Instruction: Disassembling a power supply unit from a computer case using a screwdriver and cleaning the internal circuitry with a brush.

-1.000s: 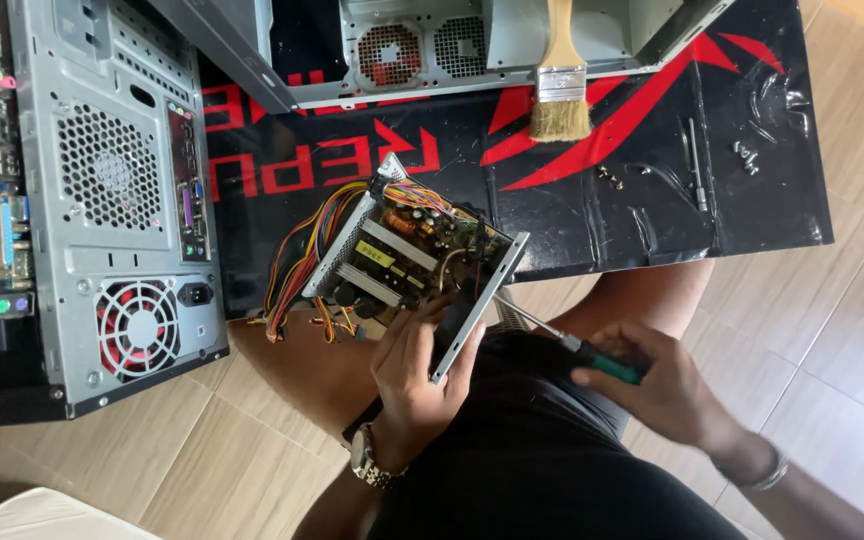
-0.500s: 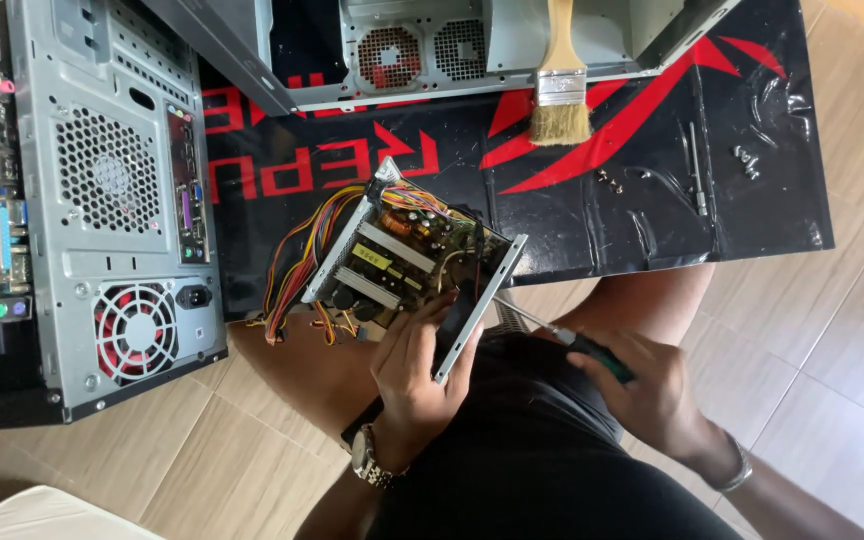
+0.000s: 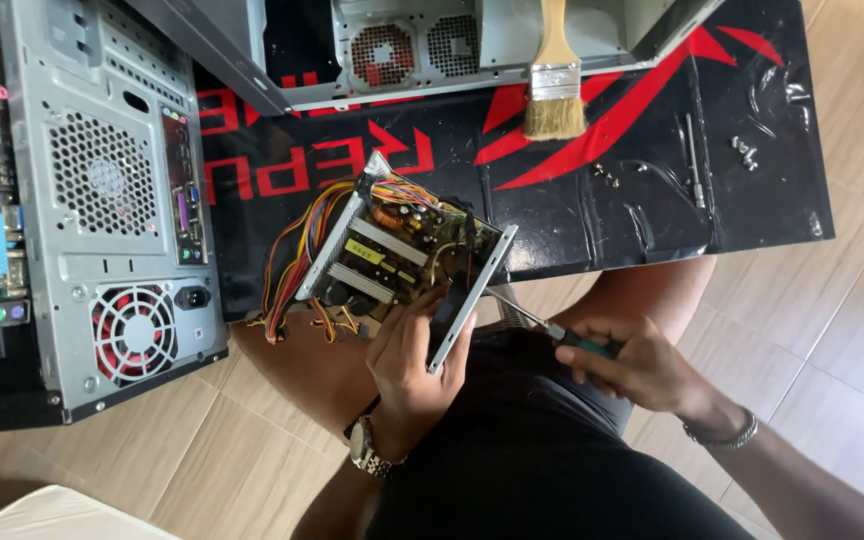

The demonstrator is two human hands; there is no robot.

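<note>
Firmly, the left hand [image 3: 414, 375] grips the opened power supply [image 3: 402, 262] by its metal edge. The right hand [image 3: 640, 368] holds a screwdriver [image 3: 542, 326], its tip against the casing.

Power supply [image 3: 402, 265] – bare matt grey sheet metal, wires plastic-sheathed; screwdriver [image 3: 552, 330] steel shaft, green plastic grip; mat [image 3: 652, 200] glossy black; brush [image 3: 555, 75] pale wood handle, coarse bristles; floor [image 3: 852, 320] smooth wood-look – computer case [image 3: 112, 200] dull grey metal

grey computer case [image 3: 112, 190] left; paintbrush [image 3: 554, 85] on black-and-red mat [image 3: 592, 215]; loose screws [image 3: 747, 152] right; open case [image 3: 432, 45] above
</note>
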